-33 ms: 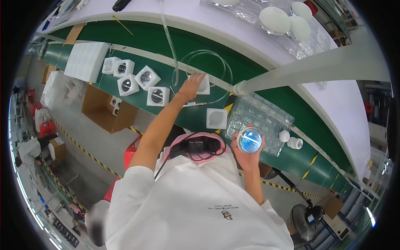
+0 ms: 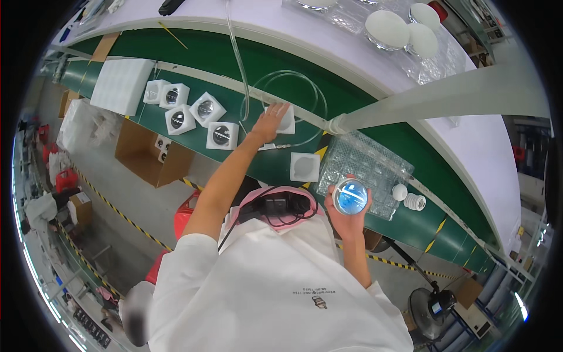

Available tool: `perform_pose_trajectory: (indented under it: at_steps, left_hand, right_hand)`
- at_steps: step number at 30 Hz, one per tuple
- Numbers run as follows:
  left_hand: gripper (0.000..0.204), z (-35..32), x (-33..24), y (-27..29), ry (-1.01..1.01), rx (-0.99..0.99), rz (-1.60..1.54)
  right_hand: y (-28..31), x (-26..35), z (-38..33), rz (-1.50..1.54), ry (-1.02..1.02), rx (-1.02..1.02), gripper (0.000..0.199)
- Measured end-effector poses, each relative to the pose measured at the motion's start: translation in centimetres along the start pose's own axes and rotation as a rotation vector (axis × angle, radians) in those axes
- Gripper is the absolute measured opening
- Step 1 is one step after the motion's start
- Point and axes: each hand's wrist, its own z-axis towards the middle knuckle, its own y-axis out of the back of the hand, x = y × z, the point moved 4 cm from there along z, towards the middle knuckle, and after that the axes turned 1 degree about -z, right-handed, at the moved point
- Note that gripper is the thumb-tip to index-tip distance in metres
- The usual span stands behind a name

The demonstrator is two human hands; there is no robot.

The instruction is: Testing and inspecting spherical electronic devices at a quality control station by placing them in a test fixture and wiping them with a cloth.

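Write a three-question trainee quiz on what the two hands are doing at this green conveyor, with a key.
1. True or false: the right hand holds a round disc with a bluish reflective face.
2. What does the left hand rest on?
A. a cardboard box
B. a white foam block on the belt
C. the clear tubing
3. Fill in: the clear plastic blister tray lies just beyond the ____ hand.

Key:
1. True.
2. B, the white foam block on the green conveyor belt.
3. Right.
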Motion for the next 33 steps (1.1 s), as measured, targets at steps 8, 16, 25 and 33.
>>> perform_pose_trajectory:
  at_steps: [8,16,25,33]
  left_hand:
    - [0.106,-3.6,-2.3,-0.7,-0.189,-0.132,-0.191]
    - [0.110,-0.7,-2.2,-1.1,-0.078,-0.068,-0.559]
    - [0.115,2.0,-1.1,-2.6,0.013,0.108,-0.239]
    - [0.122,-0.1,-2.9,-1.7,-0.030,0.047,0.019]
  right_hand:
    - [-0.8,-0.4,1.6,-0.120,-0.061,0.027,0.067]
    - [-2.5,-0.7,2.6,-0.166,-0.117,0.149,0.068]
    - [-2.0,-0.9,2.6,-0.103,-0.132,0.184,0.067]
    - [-1.4,-0.6,2.4,-0.105,-0.099,0.156,0.067]
